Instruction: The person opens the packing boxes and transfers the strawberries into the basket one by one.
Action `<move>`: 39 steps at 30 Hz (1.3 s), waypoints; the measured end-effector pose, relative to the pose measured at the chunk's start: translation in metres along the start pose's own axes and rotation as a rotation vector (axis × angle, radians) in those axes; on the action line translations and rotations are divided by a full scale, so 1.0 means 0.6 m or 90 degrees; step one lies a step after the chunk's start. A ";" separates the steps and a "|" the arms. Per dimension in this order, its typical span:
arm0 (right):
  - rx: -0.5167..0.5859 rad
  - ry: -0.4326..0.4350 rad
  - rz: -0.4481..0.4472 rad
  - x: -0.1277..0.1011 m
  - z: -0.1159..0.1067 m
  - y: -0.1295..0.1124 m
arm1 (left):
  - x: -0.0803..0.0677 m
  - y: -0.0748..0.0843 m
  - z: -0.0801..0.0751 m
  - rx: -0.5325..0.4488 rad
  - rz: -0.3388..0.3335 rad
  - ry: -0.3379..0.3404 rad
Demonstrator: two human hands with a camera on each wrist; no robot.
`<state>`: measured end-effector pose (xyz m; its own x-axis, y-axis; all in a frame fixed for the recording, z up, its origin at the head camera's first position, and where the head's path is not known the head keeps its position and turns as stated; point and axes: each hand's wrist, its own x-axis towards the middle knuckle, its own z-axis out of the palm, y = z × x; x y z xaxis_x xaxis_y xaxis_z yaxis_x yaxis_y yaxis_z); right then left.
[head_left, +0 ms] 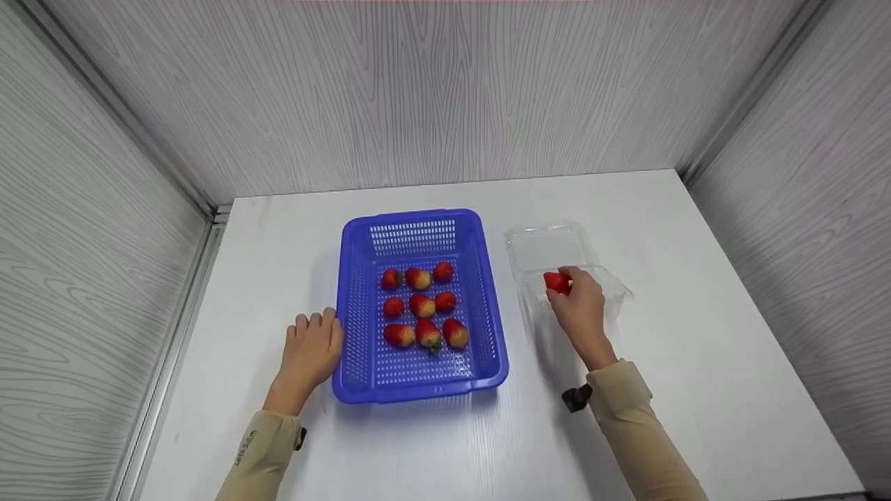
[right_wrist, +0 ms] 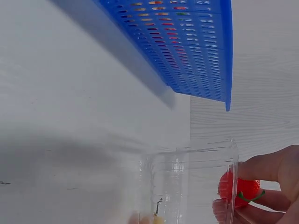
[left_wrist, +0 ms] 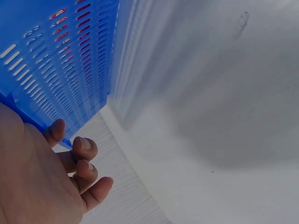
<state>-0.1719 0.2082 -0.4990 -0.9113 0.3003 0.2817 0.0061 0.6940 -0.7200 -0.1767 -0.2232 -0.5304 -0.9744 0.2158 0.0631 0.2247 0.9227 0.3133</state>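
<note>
White tabletop (head_left: 696, 334) is lying under my right hand (head_left: 581, 309), whose fingertips are lightly pinching a soft, bruisable strawberry (head_left: 556, 282) around its middle, while my left hand (head_left: 311, 351) is resting with relaxed fingers beside the basket (head_left: 353, 313).

Strawberries (head_left: 420, 306) lie in the basket (head_left: 356, 313), clamshell (head_left: 550, 245) to its right (open).

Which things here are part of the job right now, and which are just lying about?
In the job:
- strawberry pinched in the right hand
- clear plastic clamshell box, open
- blue perforated basket holding nine strawberries
- left hand resting against the basket's side

Lying about:
- only the white table and grey wood-grain walls
</note>
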 end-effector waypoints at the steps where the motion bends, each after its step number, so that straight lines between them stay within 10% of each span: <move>1: 0.005 0.007 -0.006 0.001 0.000 -0.003 | 0.000 -0.001 0.000 0.000 0.000 0.001; 17: 0.055 0.042 -0.084 0.005 0.029 -0.081 | -0.003 -0.002 -0.002 0.001 0.000 -0.003; 39: 0.099 -0.095 -0.108 -0.068 0.138 -0.164 | -0.002 -0.001 0.000 -0.006 0.001 0.003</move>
<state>-0.1696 0.0738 -0.4920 -0.9445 0.0805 0.3184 -0.2049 0.6134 -0.7627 -0.1757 -0.2239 -0.5308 -0.9742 0.2153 0.0676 0.2256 0.9196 0.3216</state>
